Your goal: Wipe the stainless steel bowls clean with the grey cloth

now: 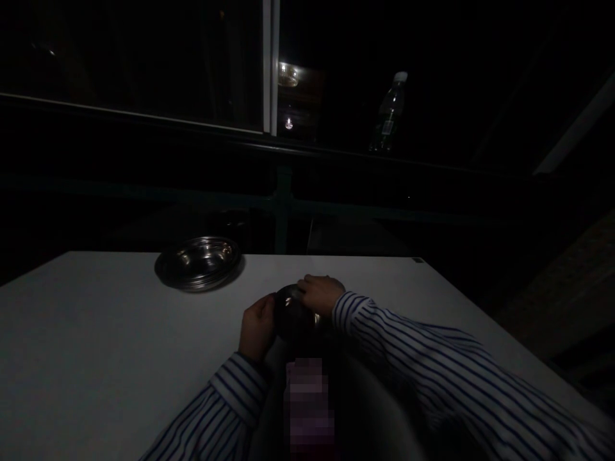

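Note:
A shiny dark metal bowl (293, 318) is held tilted over the near part of the white table (120, 358), close to my body. At its left rim, my left hand (258, 324) is closed, thumb along the edge. My right hand (321, 294) reaches over the bowl's upper right side, with its fingers bent and pressed against the metal. Whether a small cloth or anything else lies under those fingers cannot be made out in the dim light. The right hand and its striped cuff cover part of the bowl.
Toward the table's back left edge sits a stack of shallow metal dishes (198, 264). Beyond the table, a clear plastic bottle (388, 115) with a white cap stands on a dark ledge by the window frame (270, 70). The room is very dark.

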A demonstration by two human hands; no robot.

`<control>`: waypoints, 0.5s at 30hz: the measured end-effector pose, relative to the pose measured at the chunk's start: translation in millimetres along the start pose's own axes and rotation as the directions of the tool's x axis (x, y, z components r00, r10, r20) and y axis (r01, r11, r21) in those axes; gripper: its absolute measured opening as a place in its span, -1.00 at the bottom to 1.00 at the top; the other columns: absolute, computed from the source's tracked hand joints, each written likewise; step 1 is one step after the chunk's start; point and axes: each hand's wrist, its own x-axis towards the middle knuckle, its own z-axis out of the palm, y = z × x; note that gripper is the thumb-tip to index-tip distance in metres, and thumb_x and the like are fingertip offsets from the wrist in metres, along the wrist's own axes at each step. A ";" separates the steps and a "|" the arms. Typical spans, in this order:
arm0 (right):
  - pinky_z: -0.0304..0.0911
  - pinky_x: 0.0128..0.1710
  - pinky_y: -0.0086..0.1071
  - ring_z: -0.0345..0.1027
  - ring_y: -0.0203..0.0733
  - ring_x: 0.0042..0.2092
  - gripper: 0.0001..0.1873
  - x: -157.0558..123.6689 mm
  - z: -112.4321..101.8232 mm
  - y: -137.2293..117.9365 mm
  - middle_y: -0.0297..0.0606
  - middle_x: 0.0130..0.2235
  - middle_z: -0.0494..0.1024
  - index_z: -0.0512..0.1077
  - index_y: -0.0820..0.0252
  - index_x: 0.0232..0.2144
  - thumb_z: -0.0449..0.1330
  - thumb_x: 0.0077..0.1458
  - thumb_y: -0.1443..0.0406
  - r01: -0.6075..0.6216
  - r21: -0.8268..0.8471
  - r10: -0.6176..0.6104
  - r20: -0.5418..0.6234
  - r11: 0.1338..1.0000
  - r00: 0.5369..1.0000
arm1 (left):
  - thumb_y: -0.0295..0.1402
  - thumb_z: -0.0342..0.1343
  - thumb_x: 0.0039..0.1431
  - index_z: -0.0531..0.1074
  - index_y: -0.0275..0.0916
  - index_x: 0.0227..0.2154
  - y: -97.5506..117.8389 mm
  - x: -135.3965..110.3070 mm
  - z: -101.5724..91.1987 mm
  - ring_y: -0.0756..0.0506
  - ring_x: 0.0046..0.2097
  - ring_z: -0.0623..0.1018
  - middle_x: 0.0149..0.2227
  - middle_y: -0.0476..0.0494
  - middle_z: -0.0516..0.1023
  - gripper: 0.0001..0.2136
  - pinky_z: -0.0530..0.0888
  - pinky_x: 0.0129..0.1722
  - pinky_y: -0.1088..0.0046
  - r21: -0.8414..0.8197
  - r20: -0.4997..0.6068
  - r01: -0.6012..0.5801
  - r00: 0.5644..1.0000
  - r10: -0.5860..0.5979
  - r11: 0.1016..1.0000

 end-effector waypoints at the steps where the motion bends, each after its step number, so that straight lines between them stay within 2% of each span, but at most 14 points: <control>1: 0.27 -0.23 -0.26 0.24 -0.07 -0.04 -0.75 8.3 2.7 -2.9 -0.03 -0.11 0.40 0.42 0.26 -0.23 -0.04 0.18 0.38 0.072 -0.046 -0.075 -0.060 0.996 0.995 | -0.18 -0.03 0.02 0.52 -0.33 -0.35 1.2 0.2 -1.1 -0.16 -0.26 0.55 -0.34 -0.20 0.61 -0.65 0.44 -0.27 0.36 0.009 0.017 -0.004 1.000 0.004 1.000; 3: 0.26 -0.21 -0.29 0.23 -0.13 -0.05 -0.74 23.6 6.3 -7.9 -0.11 -0.10 0.39 0.38 0.24 -0.18 -0.07 0.21 0.33 0.198 -0.088 -0.210 -0.145 0.976 0.967 | -0.19 -0.05 0.02 0.52 -0.33 -0.34 2.9 0.8 -3.6 -0.16 -0.28 0.55 -0.35 -0.19 0.61 -0.65 0.43 -0.28 0.37 0.016 0.043 -0.014 0.999 0.014 1.000; 5: 0.24 -0.15 -0.35 0.23 -0.20 -0.05 -0.71 33.0 7.1 -8.6 -0.16 -0.07 0.38 0.34 0.26 -0.11 -0.10 0.24 0.29 0.240 -0.060 -0.247 -0.180 0.969 0.952 | -0.19 -0.06 0.03 0.52 -0.33 -0.35 3.5 1.6 -5.6 -0.16 -0.29 0.54 -0.37 -0.18 0.61 -0.65 0.43 -0.29 0.37 0.026 0.045 -0.019 0.999 0.018 0.999; 9: 0.22 -0.14 -0.27 0.23 -0.13 -0.05 -0.72 27.8 4.4 4.5 -0.12 -0.10 0.40 0.38 0.30 -0.16 -0.08 0.22 0.33 0.251 -0.104 -0.262 -0.111 0.962 0.959 | -0.18 -0.04 0.03 0.52 -0.34 -0.37 2.0 1.8 -5.6 -0.16 -0.29 0.54 -0.35 -0.20 0.61 -0.66 0.43 -0.28 0.35 0.057 0.011 -0.007 1.000 0.006 0.998; 10: 0.22 -0.14 -0.22 0.23 -0.08 -0.04 -0.74 23.0 4.0 8.4 -0.09 -0.10 0.40 0.40 0.30 -0.18 -0.06 0.20 0.37 0.237 -0.094 -0.244 -0.078 0.967 0.967 | -0.18 -0.03 0.03 0.52 -0.34 -0.36 1.4 1.4 -4.8 -0.16 -0.28 0.54 -0.33 -0.21 0.61 -0.66 0.43 -0.27 0.35 0.050 -0.011 0.001 1.000 -0.001 0.999; 12: 0.18 -0.10 -0.12 0.19 0.00 0.01 -0.77 12.5 4.5 13.3 -0.02 -0.07 0.38 0.43 0.32 -0.25 -0.02 0.15 0.42 0.155 0.028 -0.155 0.004 0.988 0.988 | -0.19 -0.03 0.03 0.51 -0.34 -0.32 0.4 0.0 -2.4 -0.17 -0.26 0.54 -0.31 -0.22 0.61 -0.66 0.43 -0.26 0.35 0.029 -0.047 0.009 0.999 -0.008 1.000; 15: 0.21 -0.12 -0.09 0.25 0.04 -0.03 -0.91 2.1 8.1 9.0 -0.02 -0.13 0.43 0.46 0.32 -0.37 0.16 0.04 0.39 0.013 0.236 -0.050 0.151 0.972 0.987 | -0.20 -0.05 0.05 0.51 -0.31 -0.34 0.2 -3.2 1.4 -0.15 -0.29 0.55 -0.34 -0.19 0.61 -0.68 0.43 -0.29 0.37 0.040 -0.021 0.005 1.000 -0.004 0.999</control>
